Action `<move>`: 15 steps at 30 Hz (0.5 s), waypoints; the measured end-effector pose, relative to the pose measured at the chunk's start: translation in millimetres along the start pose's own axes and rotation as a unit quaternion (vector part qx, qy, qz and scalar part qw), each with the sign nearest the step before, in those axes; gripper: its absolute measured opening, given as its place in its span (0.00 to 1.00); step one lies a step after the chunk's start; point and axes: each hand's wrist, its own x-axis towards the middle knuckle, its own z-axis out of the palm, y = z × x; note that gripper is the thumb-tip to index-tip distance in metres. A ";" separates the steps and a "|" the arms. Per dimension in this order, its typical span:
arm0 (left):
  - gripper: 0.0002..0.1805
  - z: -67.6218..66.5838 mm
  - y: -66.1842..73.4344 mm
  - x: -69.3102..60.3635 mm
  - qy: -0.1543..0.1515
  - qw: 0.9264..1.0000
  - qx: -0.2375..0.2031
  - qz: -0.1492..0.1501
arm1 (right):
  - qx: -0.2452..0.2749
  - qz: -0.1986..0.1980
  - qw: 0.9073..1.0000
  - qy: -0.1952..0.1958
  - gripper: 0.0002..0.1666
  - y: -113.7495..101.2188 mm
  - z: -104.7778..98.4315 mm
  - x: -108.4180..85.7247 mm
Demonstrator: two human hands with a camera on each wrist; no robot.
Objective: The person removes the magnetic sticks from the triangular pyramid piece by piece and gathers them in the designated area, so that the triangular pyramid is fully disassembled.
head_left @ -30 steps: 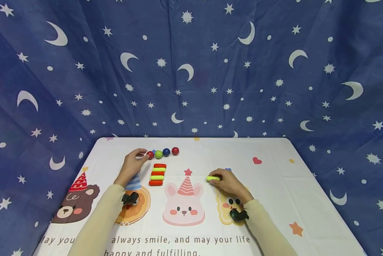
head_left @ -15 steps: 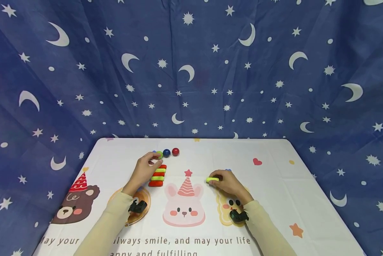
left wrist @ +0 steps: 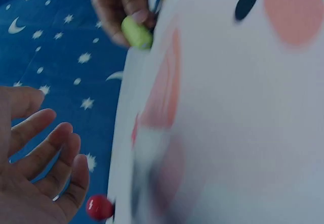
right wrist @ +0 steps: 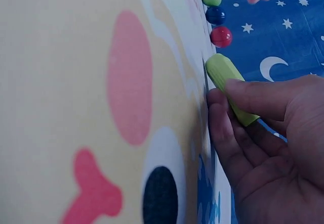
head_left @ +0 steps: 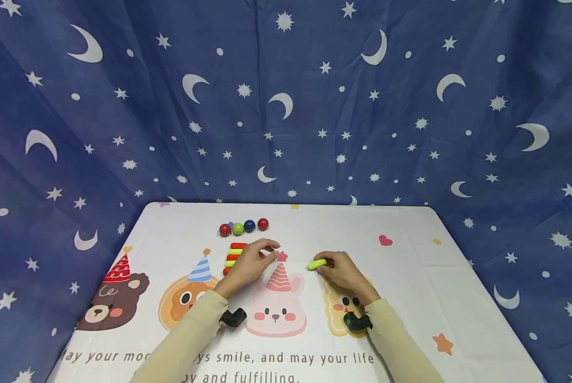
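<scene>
My right hand (head_left: 339, 270) pinches a yellow-green stick (head_left: 317, 264) between thumb and fingers; the right wrist view shows the ribbed stick (right wrist: 223, 75) slanting out past the thumb. To its left, my left hand (head_left: 254, 260) hovers over the table with relaxed fingers and holds nothing. In the left wrist view the fingers (left wrist: 50, 143) are spread apart. Beneath and behind that hand lies a row of red and yellow-green sticks (head_left: 235, 252), partly covered by it. Behind the sticks stand a red ball (head_left: 225, 230), a green ball (head_left: 238, 229), a dark blue ball (head_left: 250, 226) and another red ball (head_left: 263, 224).
A white tablecloth (head_left: 362, 229) printed with cartoon animals and lettering covers the table. A blue curtain (head_left: 314, 106) with moons and stars hangs behind and at both sides. Each wrist carries a small black camera (head_left: 356, 322).
The left hand has moved from the leftmost red ball rightward across the sticks, toward the right hand. The right hand stays nearly in place, and its yellow-green stick has tilted slightly.
</scene>
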 end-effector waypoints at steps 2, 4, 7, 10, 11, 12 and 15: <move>0.12 9.3 3.1 0.9 -0.024 1.000 0.009 0.000 | 0.008 -0.001 1.000 0.002 0.13 0.3 -0.4 0.1; 0.13 17.3 6.0 1.1 -0.044 0.999 0.012 0.001 | 0.020 -0.005 1.000 0.004 0.12 0.2 -0.7 0.0; 0.14 27.3 9.3 1.3 -0.064 0.998 0.013 0.004 | 0.035 -0.016 0.999 0.011 0.11 -0.5 -1.4 -0.4; 0.16 34.9 11.1 1.7 -0.073 0.997 0.006 0.013 | 0.045 -0.026 0.998 0.022 0.11 -2.2 -2.5 -1.4; 0.17 37.1 11.2 2.0 -0.075 0.997 0.003 0.011 | 0.047 -0.028 0.998 0.025 0.11 -2.5 -2.7 -1.6; 0.18 39.1 11.4 2.2 -0.076 0.997 0.000 0.014 | 0.051 -0.028 0.998 0.027 0.11 -3.3 -2.9 -1.9; 0.19 44.9 10.4 3.6 -0.077 0.997 -0.005 0.016 | 0.060 -0.026 0.998 0.026 0.11 -3.2 -2.9 -2.4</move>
